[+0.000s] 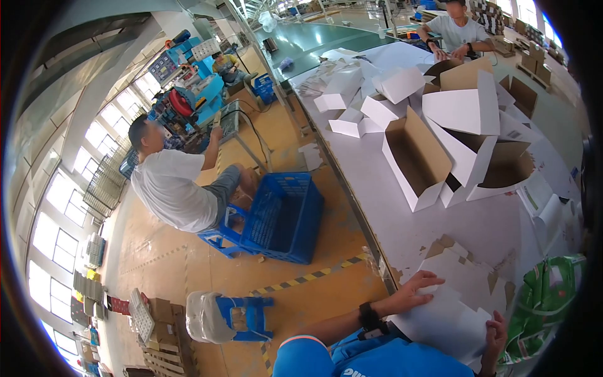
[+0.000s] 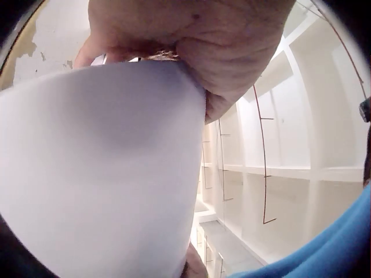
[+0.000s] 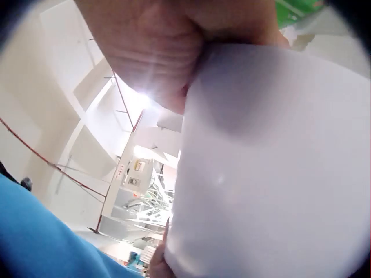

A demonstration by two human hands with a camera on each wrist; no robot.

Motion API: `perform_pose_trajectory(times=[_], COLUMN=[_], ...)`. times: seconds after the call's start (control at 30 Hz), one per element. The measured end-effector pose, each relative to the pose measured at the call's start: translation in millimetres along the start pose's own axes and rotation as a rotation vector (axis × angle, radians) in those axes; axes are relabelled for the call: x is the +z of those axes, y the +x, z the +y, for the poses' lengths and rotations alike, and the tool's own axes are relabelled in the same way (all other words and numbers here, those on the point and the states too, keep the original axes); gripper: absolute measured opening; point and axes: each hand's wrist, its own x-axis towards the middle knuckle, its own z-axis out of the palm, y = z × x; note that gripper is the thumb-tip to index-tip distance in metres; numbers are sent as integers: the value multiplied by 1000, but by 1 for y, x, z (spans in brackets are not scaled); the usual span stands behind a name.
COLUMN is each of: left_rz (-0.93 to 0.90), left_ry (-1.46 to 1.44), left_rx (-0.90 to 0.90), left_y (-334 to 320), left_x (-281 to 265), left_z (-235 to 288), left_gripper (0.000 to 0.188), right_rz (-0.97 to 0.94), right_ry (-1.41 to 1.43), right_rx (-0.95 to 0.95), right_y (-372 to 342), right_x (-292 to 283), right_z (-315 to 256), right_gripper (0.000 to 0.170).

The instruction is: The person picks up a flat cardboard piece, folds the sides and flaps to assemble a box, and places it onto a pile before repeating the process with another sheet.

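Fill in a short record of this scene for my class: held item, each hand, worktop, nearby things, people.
Held item: white card, bent into a curve
Left hand: grips the card's left edge
Right hand: grips the card's right edge
Worktop: pale table, bearing a heap of open boxes, white outside and brown inside
By the right hand: green and white bag
Left of the table: blue crate
Other people: seated person beside the crate; another person beyond the boxes; a third farther back
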Motion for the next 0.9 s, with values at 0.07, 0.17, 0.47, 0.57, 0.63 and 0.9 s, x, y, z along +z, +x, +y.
perform_pose_trajectory(times=[0.07, 0.17, 0.47, 0.57, 0.63, 0.9], left_rz=[-9, 18, 9, 49, 35, 53], left_ry=[107, 260, 143, 74, 42, 65], left_rx=[36, 106, -157, -262, -276, -320], left_y=[-1, -3, -5, -5, -3, -3], left_x=[-5, -1, -4, 2, 2, 4], left_z=[-11, -22, 33, 31, 32, 42], left_gripper=[46, 52, 13, 18, 21, 17], right_rz=[-36, -18, 149, 115, 110, 112], right_ry=[-129, -472, -377, -317, -263, -250], right_rx=[-85, -345, -28, 21, 58, 39], right_y=[-3, -7, -15, -17, -14, -16], right_x=[9, 0, 26, 28, 28, 27], right_z=[-17, -17, -62, -66, -66, -63], right_gripper=[26, 41, 29, 30, 31, 25])
